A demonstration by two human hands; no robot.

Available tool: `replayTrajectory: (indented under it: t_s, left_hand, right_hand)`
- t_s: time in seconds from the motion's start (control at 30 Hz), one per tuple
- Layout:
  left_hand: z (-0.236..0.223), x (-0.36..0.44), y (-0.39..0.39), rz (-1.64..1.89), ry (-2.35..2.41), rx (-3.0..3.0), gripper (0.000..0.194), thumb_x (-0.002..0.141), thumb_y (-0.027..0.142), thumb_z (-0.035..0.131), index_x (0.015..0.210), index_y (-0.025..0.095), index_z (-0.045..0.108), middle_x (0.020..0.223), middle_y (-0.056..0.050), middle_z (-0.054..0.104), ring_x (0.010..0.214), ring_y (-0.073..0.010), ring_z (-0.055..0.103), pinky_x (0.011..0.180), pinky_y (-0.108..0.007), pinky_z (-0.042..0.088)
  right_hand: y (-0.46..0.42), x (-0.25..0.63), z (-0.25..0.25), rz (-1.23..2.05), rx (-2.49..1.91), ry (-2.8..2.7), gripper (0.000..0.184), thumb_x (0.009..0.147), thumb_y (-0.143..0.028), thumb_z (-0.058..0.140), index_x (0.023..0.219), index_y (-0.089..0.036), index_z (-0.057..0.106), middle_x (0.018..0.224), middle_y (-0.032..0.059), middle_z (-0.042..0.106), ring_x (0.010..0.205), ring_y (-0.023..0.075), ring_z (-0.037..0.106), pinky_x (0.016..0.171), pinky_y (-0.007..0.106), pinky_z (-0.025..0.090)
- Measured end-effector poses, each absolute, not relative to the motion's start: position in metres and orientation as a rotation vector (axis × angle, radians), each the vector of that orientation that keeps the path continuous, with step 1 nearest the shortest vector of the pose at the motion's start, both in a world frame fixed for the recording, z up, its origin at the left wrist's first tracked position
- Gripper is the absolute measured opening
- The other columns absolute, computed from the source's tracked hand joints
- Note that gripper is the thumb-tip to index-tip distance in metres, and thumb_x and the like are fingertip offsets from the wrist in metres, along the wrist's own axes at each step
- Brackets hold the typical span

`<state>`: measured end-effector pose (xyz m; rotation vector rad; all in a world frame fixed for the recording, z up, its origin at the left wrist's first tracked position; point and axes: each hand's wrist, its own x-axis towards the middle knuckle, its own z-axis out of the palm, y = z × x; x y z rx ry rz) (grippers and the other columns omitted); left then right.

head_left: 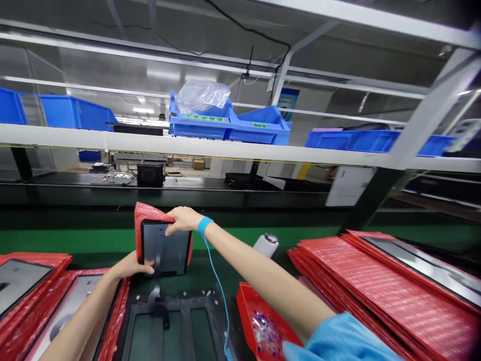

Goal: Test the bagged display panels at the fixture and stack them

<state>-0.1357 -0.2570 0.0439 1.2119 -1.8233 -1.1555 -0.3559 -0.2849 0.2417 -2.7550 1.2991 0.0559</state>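
Note:
A dark grey flat display panel [164, 248] stands upright in front of me, with a sheet of red bubble wrap [140, 213] behind it. My left hand [133, 264] grips the panel's lower left edge, thumb across its face. At the top edge my right hand [184, 219] pinches panel and wrap together, wearing a blue wrist strap [204, 225] with a coiled cord. A thin strip, perhaps a flex cable [155, 293], hangs from the panel's lower part towards a black frame [183, 301] lying on the bench. The fingers behind the panel are hidden.
Stacked red bubble-wrap sleeves [379, 281] lie on the right, and panels on red wrap [35, 260] on the left. A red bin [244, 301] holds small blue and clear pieces near a white bottle [266, 245]. Blue bins [259, 131] line the white shelf [139, 141] overhead.

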Motion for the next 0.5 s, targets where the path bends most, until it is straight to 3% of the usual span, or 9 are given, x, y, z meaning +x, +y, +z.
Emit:
replayTrajectory:
  t_s: [0.17, 0.27, 0.4, 0.47, 0.5]
  left_hand:
    - [0.054, -0.137, -0.245, -1.14, -1.951, 1.228, 0.047, 0.068, 0.046, 0.075, 0.09, 0.006, 0.063, 0.093, -0.009, 0.064, 0.083, -0.0163, 0.057, 0.084, -0.025, 0.047]
    - [0.094, -0.146, -0.233, -1.072, -1.944, 1.255, 0.049, 0.072, 0.054, 0.071, 0.081, 0.007, 0.061, 0.084, -0.007, 0.063, 0.081, -0.0141, 0.056, 0.078, -0.02, 0.044]
    - [0.157, -0.196, -0.196, -1.244, -1.775, 1.2, 0.064, 0.07, 0.054, 0.075, 0.119, 0.016, 0.058, 0.112, -0.004, 0.063, 0.098, -0.0125, 0.058, 0.081, -0.014, 0.046]
    - [0.177, -0.236, -0.162, -1.385, -1.588, 1.133, 0.065, 0.062, 0.053, 0.08, 0.11, 0.014, 0.062, 0.104, -0.005, 0.065, 0.086, -0.0108, 0.06, 0.071, -0.012, 0.047]
    - [0.181, -0.257, -0.142, -1.563, -1.406, 1.034, 0.069, 0.062, 0.056, 0.078, 0.112, 0.012, 0.06, 0.1, -0.006, 0.066, 0.082, -0.0129, 0.062, 0.071, -0.016, 0.051]
  right_hand:
    - [-0.252, -0.399, 0.247, -0.235, -2.696, 1.287, 0.039, 0.073, -0.052, 0.068, 0.09, -0.017, 0.063, 0.079, -0.002, 0.057, 0.07, 0.0046, 0.044, 0.061, 0.016, 0.021]
    - [-0.212, -0.452, 0.259, -0.613, -2.372, 1.175, 0.046, 0.072, -0.051, 0.069, 0.091, -0.01, 0.062, 0.079, 0.0004, 0.057, 0.073, 0.0059, 0.047, 0.066, 0.014, 0.029]
    - [-0.132, -0.528, 0.272, -1.061, -1.835, 1.157, 0.051, 0.068, -0.046, 0.074, 0.091, -0.004, 0.059, 0.091, 0.0077, 0.061, 0.08, 0.0109, 0.056, 0.073, 0.018, 0.043]
    - [-0.082, -0.559, 0.264, -1.204, -1.54, 1.256, 0.052, 0.068, -0.043, 0.075, 0.098, -0.003, 0.061, 0.094, 0.0108, 0.062, 0.078, 0.013, 0.059, 0.072, 0.021, 0.047]
    - [-0.056, -0.571, 0.255, -1.259, -1.375, 1.292, 0.053, 0.068, -0.042, 0.074, 0.103, -0.004, 0.061, 0.096, 0.0122, 0.062, 0.075, 0.0146, 0.06, 0.07, 0.024, 0.048]
